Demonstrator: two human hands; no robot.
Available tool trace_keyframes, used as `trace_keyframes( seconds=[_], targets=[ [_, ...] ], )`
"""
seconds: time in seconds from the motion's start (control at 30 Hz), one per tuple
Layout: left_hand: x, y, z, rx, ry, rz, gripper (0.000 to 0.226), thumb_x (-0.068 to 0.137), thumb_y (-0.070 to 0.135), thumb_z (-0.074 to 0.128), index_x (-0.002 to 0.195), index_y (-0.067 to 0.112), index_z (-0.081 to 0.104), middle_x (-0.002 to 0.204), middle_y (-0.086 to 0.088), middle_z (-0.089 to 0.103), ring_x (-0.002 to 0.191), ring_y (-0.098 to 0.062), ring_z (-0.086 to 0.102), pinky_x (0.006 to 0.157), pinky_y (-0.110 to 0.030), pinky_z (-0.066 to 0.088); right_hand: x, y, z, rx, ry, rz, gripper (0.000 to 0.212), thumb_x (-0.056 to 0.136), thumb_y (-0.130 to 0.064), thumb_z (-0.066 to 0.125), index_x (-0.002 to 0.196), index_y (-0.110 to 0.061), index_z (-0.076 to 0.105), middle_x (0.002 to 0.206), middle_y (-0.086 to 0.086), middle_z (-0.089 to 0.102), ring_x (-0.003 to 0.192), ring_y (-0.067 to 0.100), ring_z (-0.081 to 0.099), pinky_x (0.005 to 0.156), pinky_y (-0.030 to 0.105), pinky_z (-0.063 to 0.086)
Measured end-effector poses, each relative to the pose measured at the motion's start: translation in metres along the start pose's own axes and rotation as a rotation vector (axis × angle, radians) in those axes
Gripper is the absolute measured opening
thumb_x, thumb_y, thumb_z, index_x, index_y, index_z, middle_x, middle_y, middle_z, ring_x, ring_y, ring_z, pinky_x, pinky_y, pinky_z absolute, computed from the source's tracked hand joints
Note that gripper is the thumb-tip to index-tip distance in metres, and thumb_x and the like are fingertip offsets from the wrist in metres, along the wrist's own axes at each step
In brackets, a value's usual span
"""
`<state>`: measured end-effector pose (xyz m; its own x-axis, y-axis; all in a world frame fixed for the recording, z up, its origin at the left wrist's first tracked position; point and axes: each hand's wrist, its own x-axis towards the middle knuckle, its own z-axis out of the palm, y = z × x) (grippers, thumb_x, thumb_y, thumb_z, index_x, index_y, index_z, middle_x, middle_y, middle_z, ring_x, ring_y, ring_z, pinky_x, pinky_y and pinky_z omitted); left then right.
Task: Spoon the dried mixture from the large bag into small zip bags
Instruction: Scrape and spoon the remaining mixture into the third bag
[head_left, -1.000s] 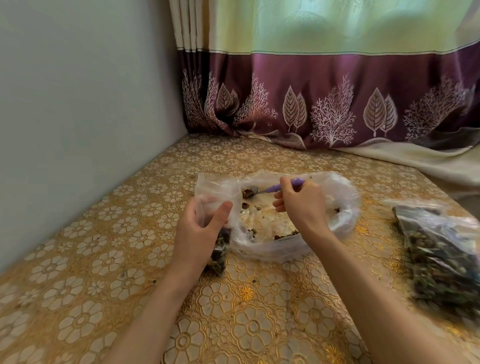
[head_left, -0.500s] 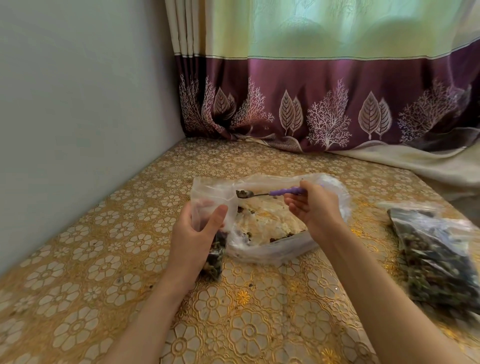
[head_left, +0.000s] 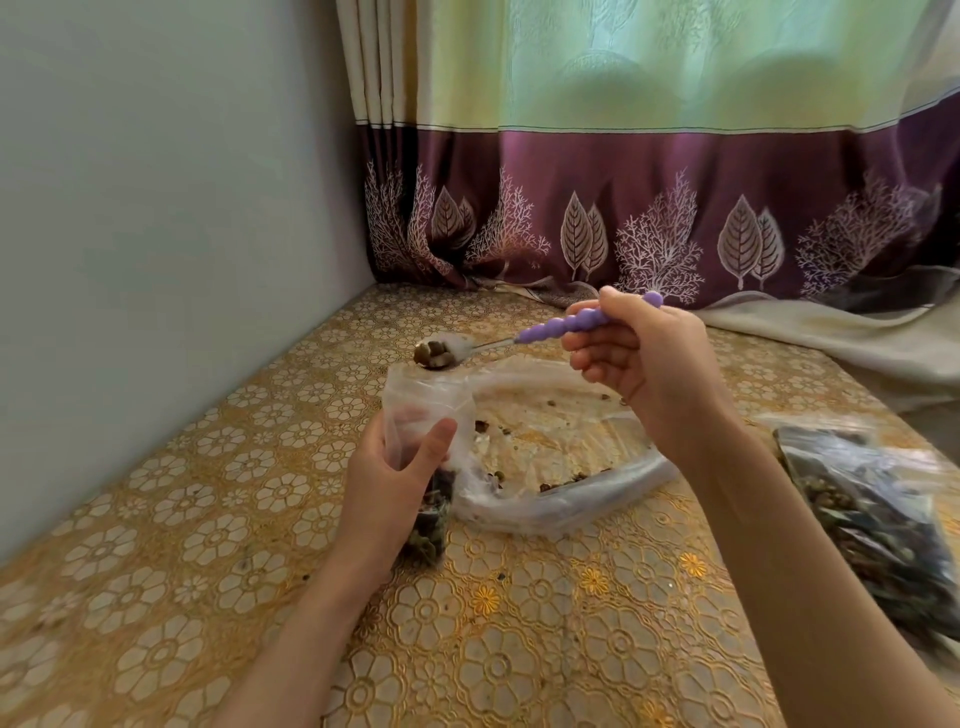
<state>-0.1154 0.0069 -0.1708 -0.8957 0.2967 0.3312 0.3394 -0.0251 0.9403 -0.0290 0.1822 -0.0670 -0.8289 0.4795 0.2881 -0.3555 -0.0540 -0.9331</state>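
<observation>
The left hand is gripping a small zip bag upright on the table, its mouth open and dried mixture sitting in the bottom. Just above that mouth, a loaded spoon is hovering, its purple handle pinched by the right hand. The large bag is lying nearly empty between the arms, and a filled bag is lying far right.

I see a plain grey wall on the left, meeting a curtain at the corner: pale green above, purple with leaf prints below. Daylight glows through it. The worktop wears a gold floral cover.
</observation>
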Motion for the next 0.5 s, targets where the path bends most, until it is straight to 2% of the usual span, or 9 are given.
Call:
trace_keyframes(
  seconds=[0.13,0.3,0.4,0.43,0.5],
  targets=[
    [0.0,0.001,0.0,-0.024,0.013,0.004,0.05,0.062,0.062,0.062,0.097,0.027,0.057,0.081,0.009,0.071,0.077,-0.004,0.067,0.062,-0.008,0.047,-0.007,-0.006,0.006,-0.126,-0.154,-0.089,0.022,0.093,-0.008,0.048,0.082,-0.001,0.065,0.066,0.007,0.069,0.054,0.015,0.059,0.047,0.021,0.046],
    [0.0,0.001,0.0,-0.012,0.028,0.04,0.05,0.064,0.06,0.061,0.096,0.021,0.059,0.076,0.007,0.07,0.067,-0.006,0.065,0.057,-0.008,0.046,-0.007,-0.005,0.006,-0.167,-0.268,-0.082,0.021,0.093,-0.002,0.045,0.089,-0.001,0.066,0.071,0.009,0.068,0.058,0.017,0.059,0.049,0.023,0.045],
    [0.001,0.0,-0.001,0.016,0.02,0.023,0.051,0.065,0.063,0.061,0.096,0.023,0.058,0.083,-0.013,0.067,0.077,-0.028,0.063,0.068,-0.032,0.054,-0.005,-0.005,0.002,-0.103,-0.241,-0.1,0.024,0.093,-0.003,0.043,0.087,-0.003,0.066,0.076,0.013,0.068,0.059,0.017,0.058,0.05,0.024,0.045],
    [0.0,0.0,-0.002,0.016,0.015,0.017,0.05,0.065,0.063,0.061,0.098,0.026,0.057,0.084,-0.011,0.068,0.078,-0.025,0.064,0.068,-0.034,0.054,-0.004,-0.005,0.0,-0.068,-0.212,-0.106,0.024,0.093,-0.004,0.044,0.086,-0.004,0.067,0.077,0.014,0.068,0.059,0.017,0.058,0.051,0.023,0.045],
    [0.0,-0.001,-0.002,0.013,0.012,0.012,0.05,0.064,0.065,0.06,0.1,0.031,0.056,0.083,0.002,0.07,0.077,-0.012,0.067,0.069,-0.024,0.049,-0.001,-0.005,-0.003,-0.007,-0.128,-0.108,0.021,0.09,-0.007,0.049,0.082,-0.004,0.067,0.074,0.012,0.068,0.058,0.015,0.058,0.05,0.022,0.045]
  ],
)
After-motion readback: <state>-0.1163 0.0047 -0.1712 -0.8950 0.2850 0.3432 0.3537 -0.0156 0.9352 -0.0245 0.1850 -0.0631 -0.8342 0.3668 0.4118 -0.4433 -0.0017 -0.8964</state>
